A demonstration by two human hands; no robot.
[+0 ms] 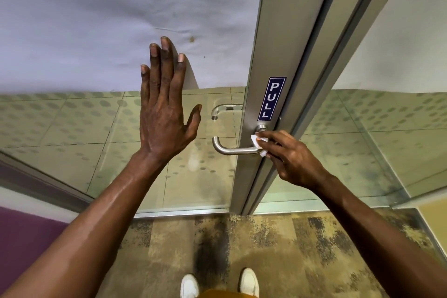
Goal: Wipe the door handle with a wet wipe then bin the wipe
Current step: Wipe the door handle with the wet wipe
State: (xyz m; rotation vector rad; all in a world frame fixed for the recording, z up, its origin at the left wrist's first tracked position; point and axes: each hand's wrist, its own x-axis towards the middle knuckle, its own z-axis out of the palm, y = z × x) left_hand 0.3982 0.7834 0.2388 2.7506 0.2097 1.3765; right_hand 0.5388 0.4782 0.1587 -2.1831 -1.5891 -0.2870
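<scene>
A brushed steel lever door handle (pixel 232 150) juts left from the metal door stile (pixel 261 60), just below a blue PULL sticker (pixel 271 98). My right hand (pixel 291 156) pinches a small white wet wipe (pixel 258 143) against the handle's inner end, close to the round rose. My left hand (pixel 167 104) lies flat with fingers spread on the glass door panel, left of the handle and not touching it. A second handle (pixel 223 110) on the far side shows through the glass.
The glass door (pixel 72 31) has a frosted upper part and a see-through lower part. A second glass panel (pixel 399 128) stands to the right. Patterned carpet (pixel 266 244) lies underfoot, with my white shoes (pixel 219 284) at the bottom edge. No bin is in view.
</scene>
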